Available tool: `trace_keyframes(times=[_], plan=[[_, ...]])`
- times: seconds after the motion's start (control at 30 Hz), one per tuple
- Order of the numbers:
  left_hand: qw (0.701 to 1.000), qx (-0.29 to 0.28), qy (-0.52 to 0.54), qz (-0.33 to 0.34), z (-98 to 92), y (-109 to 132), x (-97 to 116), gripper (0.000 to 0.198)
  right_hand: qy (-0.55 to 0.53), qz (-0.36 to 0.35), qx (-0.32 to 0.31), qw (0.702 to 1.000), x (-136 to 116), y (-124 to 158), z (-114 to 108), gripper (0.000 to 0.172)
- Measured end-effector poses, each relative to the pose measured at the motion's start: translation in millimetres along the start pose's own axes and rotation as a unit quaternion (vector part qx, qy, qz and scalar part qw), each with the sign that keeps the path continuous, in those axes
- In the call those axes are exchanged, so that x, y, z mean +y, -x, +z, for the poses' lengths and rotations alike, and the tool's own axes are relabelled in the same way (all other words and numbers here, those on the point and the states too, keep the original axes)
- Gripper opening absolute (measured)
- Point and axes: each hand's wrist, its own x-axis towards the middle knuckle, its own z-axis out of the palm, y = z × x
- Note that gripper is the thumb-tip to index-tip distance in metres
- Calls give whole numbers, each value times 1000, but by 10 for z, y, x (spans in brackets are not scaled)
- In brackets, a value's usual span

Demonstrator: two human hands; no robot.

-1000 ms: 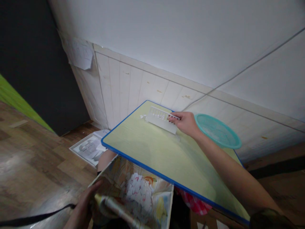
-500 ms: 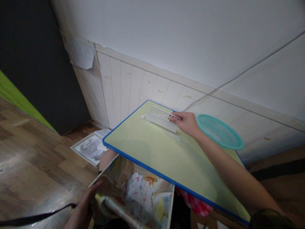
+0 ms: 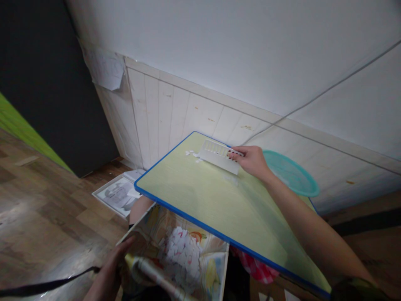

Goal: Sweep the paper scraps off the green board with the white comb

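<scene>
My right hand is closed on the right end of a flat white slotted plastic piece. One long edge of this piece rests on or just above the pale yellow-green tabletop, near the far edge. Small white scraps lie beside its left end. At the lower left, my left hand grips the side of an open box lined with fruit-patterned material. Its fingers are partly hidden by the rim. Inside the box, under the table's blue edge, is a heap of white paper-like scraps with red marks.
A turquoise round basin or lid sits at the table's right, by the wall. On the wooden floor to the left lies a shallow white box with papers. A grey cable runs along the wall. Red checked cloth shows below the table.
My right hand has shifted slightly right with the slotted piece, which is tilted differently. More white scraps show at its left end. My left hand and the box have stayed put.
</scene>
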Motion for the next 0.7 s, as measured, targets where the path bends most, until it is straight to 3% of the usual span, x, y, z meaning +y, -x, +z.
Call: trace_keyframes(times=[0.2, 0.37, 0.53, 0.7], plan=[[998, -36, 22, -36, 9, -15, -7, 26, -16, -6, -53, 998, -33, -26, 40, 23], [1000, -20, 12, -12, -23, -32, -37, 26, -15, -20, -25, 999, -92, -40, 67, 25], [999, -37, 12, -5, -60, -62, -86, 28, -50, -26, -61, 997, -74, -43, 89, 25], [1000, -15, 17, -10, -55, -96, -117, 30, -33, -8, -26, 999, -69, -54, 116, 26]])
